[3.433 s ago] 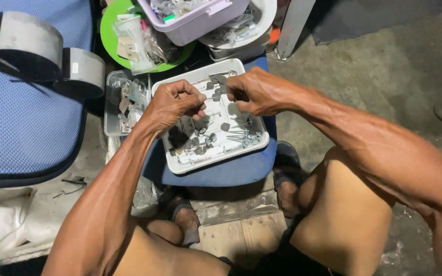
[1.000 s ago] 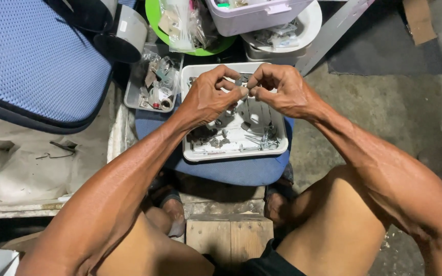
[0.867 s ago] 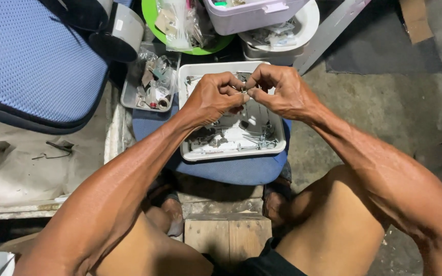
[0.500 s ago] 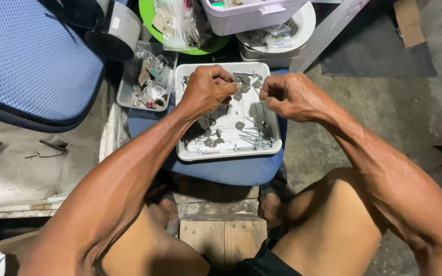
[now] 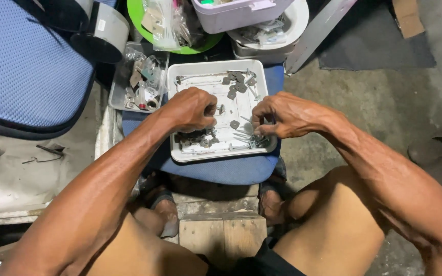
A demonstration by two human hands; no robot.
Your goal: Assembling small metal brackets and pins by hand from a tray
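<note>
The white tray (image 5: 206, 71) of small grey metal parts (image 5: 236, 87) sits directly under both hands, on a blue cushion (image 5: 221, 171). Left of the left hand lies a smaller clear tray (image 5: 117, 97) of mixed bits, and farther left a blue mesh seat pad (image 5: 21, 71) with a roll of tape (image 5: 106, 28) at its edge. The left hand (image 5: 189, 108) is curled into a loose fist over the tray's near-left part, its fingertips pinched together on something too small to make out. Between the hands, loose metal plates and thin pins (image 5: 244, 135) lie on the tray floor. The right hand (image 5: 282, 115) hovers over the tray's right rim, fingers bent inward and closed on a small piece that cannot be identified. Beyond the hands stand a green plate (image 5: 193, 46) with plastic bags and a pale lidded box (image 5: 236, 13).
</note>
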